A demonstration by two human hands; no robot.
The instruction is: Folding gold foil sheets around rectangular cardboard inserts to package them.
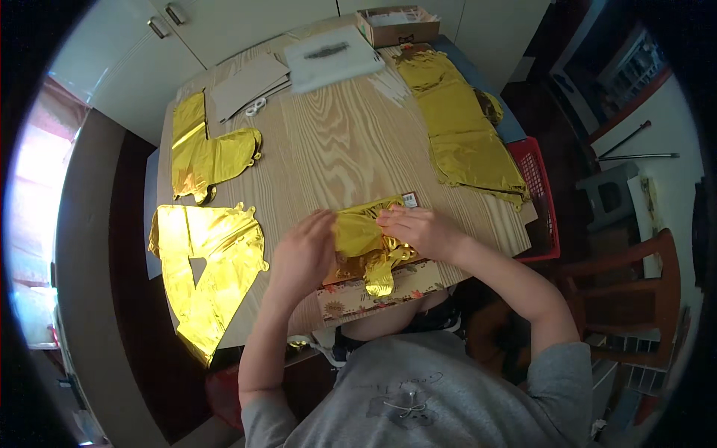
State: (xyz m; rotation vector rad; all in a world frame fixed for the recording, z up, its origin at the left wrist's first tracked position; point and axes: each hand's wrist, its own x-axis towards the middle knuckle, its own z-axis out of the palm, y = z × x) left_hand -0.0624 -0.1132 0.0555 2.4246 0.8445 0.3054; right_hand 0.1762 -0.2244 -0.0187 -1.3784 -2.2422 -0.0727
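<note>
A crumpled gold foil balloon [367, 246] lies at the near edge of the wooden table [336, 142], on top of a printed card package [377, 293]. My left hand [302, 250] grips the balloon's left side. My right hand [420, 230] pinches its upper right edge. Both hands hold the same folded foil piece between them.
Flat gold foil balloons lie about: one at the far left [203, 153], a larger one at the near left [203, 265], a long one at the right [463, 123]. A cardboard box [397, 24], a white bag [331, 56] and brown cards [246, 86] sit at the back. A red basket [539, 194] stands to the right.
</note>
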